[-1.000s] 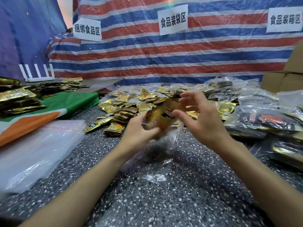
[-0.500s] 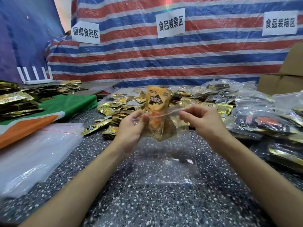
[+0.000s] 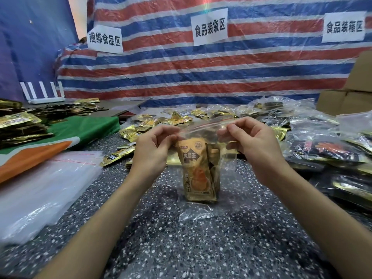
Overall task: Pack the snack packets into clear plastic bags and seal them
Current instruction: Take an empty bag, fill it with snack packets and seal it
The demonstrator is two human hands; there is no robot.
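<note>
A clear plastic zip bag (image 3: 227, 158) with a red line along its top stands upright on the speckled table (image 3: 181, 248). Gold snack packets (image 3: 198, 172) sit upright inside it, reaching down to its bottom. My left hand (image 3: 153, 152) pinches the bag's top edge at its left end. My right hand (image 3: 253, 146) pinches the same edge at its right end. Loose gold packets (image 3: 153, 125) lie in a heap on the table just behind the bag.
A stack of empty clear bags (image 3: 40, 186) lies at the left, by a green and orange cloth (image 3: 66, 135). Filled sealed bags (image 3: 326, 150) pile up at the right. Cardboard boxes (image 3: 348, 97) stand behind them. A striped tarp with paper signs hangs at the back.
The gold packets slid from the bag's mouth down into the bag. Both hands moved to the top edge and spread it between them; the bag now hangs lower, touching the table.
</note>
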